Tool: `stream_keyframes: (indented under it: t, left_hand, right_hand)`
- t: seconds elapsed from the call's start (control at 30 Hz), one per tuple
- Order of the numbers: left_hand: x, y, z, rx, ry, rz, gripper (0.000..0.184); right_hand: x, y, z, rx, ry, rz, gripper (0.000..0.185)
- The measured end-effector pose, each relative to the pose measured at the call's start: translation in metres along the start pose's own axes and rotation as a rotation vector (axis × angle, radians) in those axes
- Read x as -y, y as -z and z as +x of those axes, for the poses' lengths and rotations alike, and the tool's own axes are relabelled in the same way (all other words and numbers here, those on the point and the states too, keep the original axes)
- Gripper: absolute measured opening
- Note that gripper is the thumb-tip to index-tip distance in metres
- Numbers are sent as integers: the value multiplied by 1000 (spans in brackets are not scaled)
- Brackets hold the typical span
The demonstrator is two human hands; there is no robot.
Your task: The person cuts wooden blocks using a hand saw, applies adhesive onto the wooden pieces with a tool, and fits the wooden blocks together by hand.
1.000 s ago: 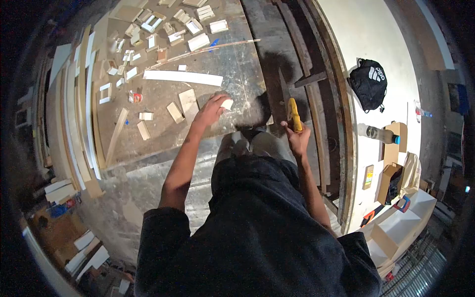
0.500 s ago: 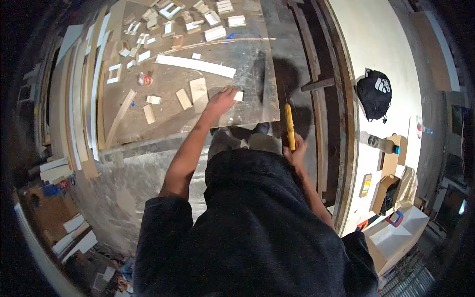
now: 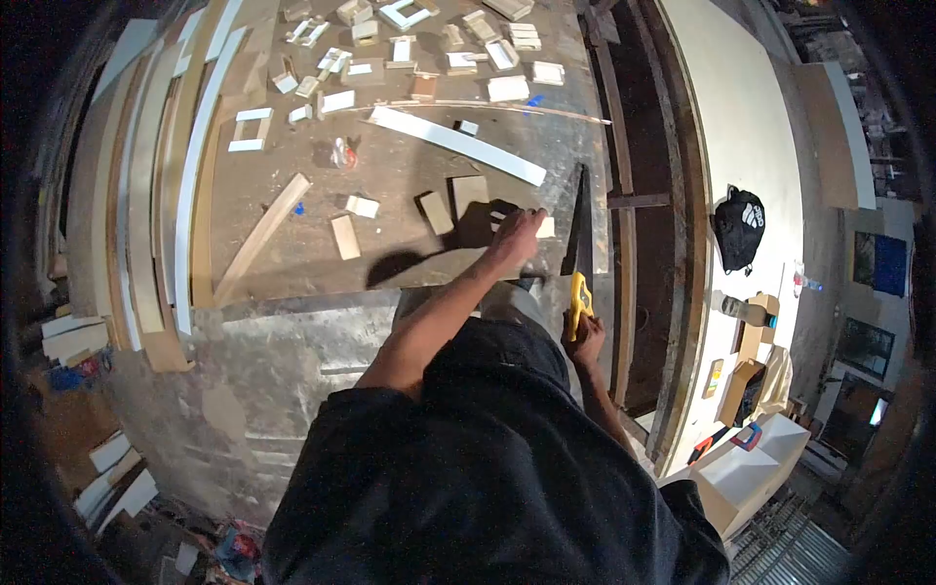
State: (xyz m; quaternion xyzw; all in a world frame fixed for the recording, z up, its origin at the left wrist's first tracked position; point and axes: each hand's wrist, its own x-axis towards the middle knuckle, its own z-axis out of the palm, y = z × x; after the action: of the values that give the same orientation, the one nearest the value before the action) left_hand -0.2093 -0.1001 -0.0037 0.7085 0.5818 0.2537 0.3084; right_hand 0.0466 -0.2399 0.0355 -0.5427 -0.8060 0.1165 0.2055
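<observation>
My left hand (image 3: 517,240) is at the near right part of the wooden work board (image 3: 390,263), fingers curled down on a small pale wood piece (image 3: 546,227). Only the piece's right end shows; the rest is under the hand. My right hand (image 3: 585,343) grips the yellow handle of a handsaw (image 3: 581,294). Its dark blade (image 3: 582,214) points away from me along the board's right side, a little right of the wood piece. A flat wood block (image 3: 470,189) and a narrower block (image 3: 435,213) are left of my left hand.
A long white strip (image 3: 458,146) lies across the board, with several small frames and blocks beyond it. Long planks (image 3: 190,195) line the left side. To the right are a dark gap with beams (image 3: 639,201) and a pale surface bearing a black bag (image 3: 741,229).
The view has shifted, so the board appears farther right. The saw has turned, its blade now showing broadside and extending over the board. My left hand stays at the small wood piece.
</observation>
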Motion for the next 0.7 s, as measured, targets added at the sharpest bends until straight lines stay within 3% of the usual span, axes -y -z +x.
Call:
stream_keyframes:
  t: [0.23,0.3,0.37,0.43,0.5,0.63,0.7]
  left_hand:
    - [26,96,-55,-101,-10,-370,49]
    - [39,131,-73,-58,54,-306,47]
    - [57,158,-93,-47,154,-520,44]
    - [75,180,-112,-42,165,-522,45]
    - [91,193,-134,-34,183,-521,47]
    - [113,203,-163,-24,359,-673,48]
    - [111,218,-174,17,506,-959,45]
  right_hand:
    - [44,-56,-1,106,-122,-138,19]
    - [61,-63,12,175,-163,-193,20]
    - [72,-76,26,147,-191,-201,22]
    - [81,-89,44,228,-215,-249,26]
    - [86,-103,57,344,-353,-188,29]
    - [102,-107,89,500,-378,-303,31]
    - [105,-107,94,566,-366,-357,32]
